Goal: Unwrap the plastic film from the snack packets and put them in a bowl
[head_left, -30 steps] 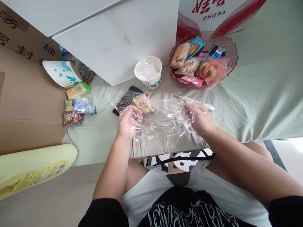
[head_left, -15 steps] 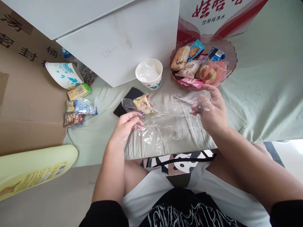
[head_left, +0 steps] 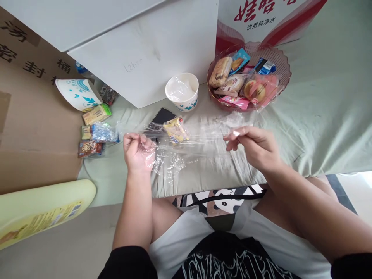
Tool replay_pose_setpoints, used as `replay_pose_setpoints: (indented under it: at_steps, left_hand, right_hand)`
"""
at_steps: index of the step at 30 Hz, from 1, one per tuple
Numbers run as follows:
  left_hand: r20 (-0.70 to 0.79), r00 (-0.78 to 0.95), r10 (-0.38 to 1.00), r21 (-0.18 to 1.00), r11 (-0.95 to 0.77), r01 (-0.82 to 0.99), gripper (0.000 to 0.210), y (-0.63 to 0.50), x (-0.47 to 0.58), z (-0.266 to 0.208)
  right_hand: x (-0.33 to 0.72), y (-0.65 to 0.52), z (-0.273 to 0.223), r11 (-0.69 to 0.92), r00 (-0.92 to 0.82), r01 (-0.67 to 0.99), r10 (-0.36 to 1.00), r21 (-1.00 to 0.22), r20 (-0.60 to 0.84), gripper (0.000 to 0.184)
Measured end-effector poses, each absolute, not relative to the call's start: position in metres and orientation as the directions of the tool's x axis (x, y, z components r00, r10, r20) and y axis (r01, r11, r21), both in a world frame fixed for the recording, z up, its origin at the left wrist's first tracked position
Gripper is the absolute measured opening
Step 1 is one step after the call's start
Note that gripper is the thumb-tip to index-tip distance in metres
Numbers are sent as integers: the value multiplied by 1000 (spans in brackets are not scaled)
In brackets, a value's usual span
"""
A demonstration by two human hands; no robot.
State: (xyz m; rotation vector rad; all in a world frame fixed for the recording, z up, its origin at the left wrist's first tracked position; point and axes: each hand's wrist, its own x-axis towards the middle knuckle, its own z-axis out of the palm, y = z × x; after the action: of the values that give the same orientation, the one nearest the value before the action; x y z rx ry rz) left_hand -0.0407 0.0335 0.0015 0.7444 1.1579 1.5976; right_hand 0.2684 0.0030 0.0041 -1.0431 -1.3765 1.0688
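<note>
A sheet of clear plastic film [head_left: 200, 141] is stretched between my two hands above the green cloth. My left hand [head_left: 138, 152] is closed on its left end, fingers curled. At the other end my right hand [head_left: 255, 147] pinches the film between thumb and fingers. Behind the film, a small yellow snack packet [head_left: 176, 130] lies beside a dark phone [head_left: 162, 116], partly on it. A white paper cup [head_left: 182, 93] with a blue pattern stands just beyond, with clear plastic inside. Whether the film is a bag or a flat sheet I cannot tell.
A pink ribbed bowl [head_left: 286, 73] of wrapped snacks stands at the back right, before a red and white box [head_left: 261, 23]. Several snack packets [head_left: 97, 113] and a tipped paper cup [head_left: 77, 93] lie left, by a cardboard box [head_left: 35, 128]. A white box [head_left: 145, 58] stands behind.
My left hand has moved left and slightly up. My right hand has come away from the bowl, slightly down and left. The film between them is pulled tauter and wider.
</note>
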Motion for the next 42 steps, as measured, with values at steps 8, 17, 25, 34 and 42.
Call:
replay_pose_setpoints:
  at_steps: [8,17,25,34,42]
  left_hand:
    - [11,-263,965,988,-52,-148,31,34,-37,-13]
    - [233,-92,968,807,-139,574,22,34,-52,-28]
    - [364,-283,887,891,-243,385,22,38,-49,-25]
    - [165,-303,939,984,-136,114,26,35,-48,-20]
    - [290,-532,796,957,-246,154,25,38,-54,-20]
  right_hand:
    - [273,9,-7,314,-1,515,931,-798,366,32]
    - [281,12,-11,348,-26,789,843,-507,537,23]
    - [278,8,-3,521,-201,588,835,-618,512,31]
    - [286,9,16,14,-525,-43,850,-999,34,65]
    - [278,3,2,378,-125,503,922,-777,368,37]
